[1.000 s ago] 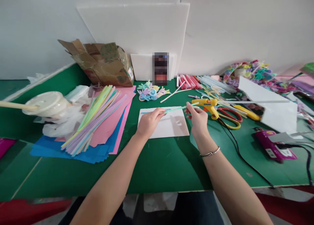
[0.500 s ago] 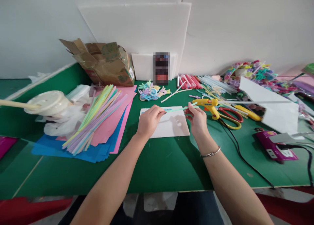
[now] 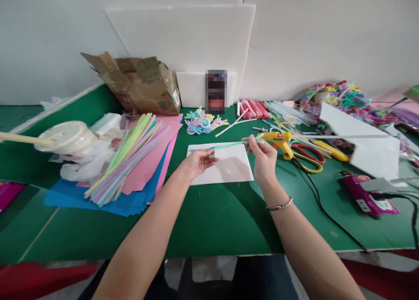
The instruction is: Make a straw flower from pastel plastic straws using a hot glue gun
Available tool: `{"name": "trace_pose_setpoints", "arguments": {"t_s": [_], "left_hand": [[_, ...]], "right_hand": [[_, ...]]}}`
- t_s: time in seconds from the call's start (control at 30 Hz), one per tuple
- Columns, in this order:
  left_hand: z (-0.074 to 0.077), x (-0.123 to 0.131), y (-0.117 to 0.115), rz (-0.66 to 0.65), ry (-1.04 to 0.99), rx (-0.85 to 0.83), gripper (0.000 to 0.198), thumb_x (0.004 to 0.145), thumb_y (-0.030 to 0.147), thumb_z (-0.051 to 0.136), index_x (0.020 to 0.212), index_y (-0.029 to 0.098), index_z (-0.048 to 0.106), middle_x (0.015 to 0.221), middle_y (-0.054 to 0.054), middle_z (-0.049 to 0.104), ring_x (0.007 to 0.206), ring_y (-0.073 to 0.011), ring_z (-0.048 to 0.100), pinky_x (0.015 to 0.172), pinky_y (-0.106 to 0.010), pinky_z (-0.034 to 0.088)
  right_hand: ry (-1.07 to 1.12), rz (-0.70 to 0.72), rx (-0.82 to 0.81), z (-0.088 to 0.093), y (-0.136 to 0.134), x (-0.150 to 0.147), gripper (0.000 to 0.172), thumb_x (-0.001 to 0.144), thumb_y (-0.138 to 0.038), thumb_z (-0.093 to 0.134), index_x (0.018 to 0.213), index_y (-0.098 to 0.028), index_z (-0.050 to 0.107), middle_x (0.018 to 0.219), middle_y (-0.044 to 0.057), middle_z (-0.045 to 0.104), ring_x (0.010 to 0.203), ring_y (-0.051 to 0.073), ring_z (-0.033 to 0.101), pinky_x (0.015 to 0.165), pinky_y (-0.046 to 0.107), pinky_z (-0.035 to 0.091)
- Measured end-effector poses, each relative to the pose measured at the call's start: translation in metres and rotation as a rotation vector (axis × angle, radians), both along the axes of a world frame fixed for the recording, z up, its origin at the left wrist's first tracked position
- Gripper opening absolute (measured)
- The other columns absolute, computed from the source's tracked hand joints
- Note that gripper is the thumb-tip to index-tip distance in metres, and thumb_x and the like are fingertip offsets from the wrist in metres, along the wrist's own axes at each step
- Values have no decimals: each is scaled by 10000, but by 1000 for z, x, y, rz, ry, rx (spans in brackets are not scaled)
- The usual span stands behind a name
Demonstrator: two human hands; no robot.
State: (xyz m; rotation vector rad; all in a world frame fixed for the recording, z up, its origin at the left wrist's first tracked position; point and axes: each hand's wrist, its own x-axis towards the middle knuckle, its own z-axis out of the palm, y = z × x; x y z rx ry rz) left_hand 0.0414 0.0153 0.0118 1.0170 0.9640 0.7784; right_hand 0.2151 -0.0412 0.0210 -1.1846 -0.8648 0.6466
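A few thin pastel pipe cleaners, green and blue, stretch between my hands above a white board on the table. My right hand pinches them near their right end, with short tips sticking out past the thumb. Nearer their left part, my left hand holds them between thumb and forefinger, its other fingers loosely curled below. A blue end pokes out to the left beyond that hand. Just right of my right hand lies a yellow glue gun.
Scissors and a purple power strip lie at right; a black cord crosses there. Bundled pipe cleaners rest on coloured sheets at left, beside a lidded cup. A cardboard box and twisted pieces stand behind.
My left hand has turned and loosened, dropping slightly towards me, so its fingers now show below the pipe cleaners. My right hand keeps its pinch, nearly in place.
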Motion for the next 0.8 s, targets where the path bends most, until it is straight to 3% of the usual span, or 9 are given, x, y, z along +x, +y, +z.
{"name": "trace_pose_setpoints", "arguments": {"t_s": [0.1,0.17,0.5,0.8], "left_hand": [[4,0,0,12,-26,-167,159,751,215,647,628,171,557,490,12,508,538,-143,634,499,-224,514],[7,2,-2,31,-25,-162,170,743,214,653,620,162,547,507,22,505,524,-125,625,507,-213,501],[6,8,-7,167,105,424,279,727,408,657,654,180,513,580,15,583,636,-147,647,585,-245,497],[4,7,-7,285,184,646,189,787,318,587,672,192,506,619,2,609,621,-133,613,600,-239,481]], "right_hand": [[-21,-12,12,0,0,0,282,724,-457,654,596,-206,667,645,4,634,592,126,492,531,270,382],[-20,-29,-5,0,1,0,293,717,-472,655,598,-205,667,641,8,636,591,129,498,527,270,383],[180,22,-115,3,0,3,343,674,-514,648,579,-185,652,749,56,684,619,127,527,484,243,374],[187,-55,-123,2,3,5,227,588,-410,731,599,-193,665,595,-4,601,596,127,531,483,244,421]]}}
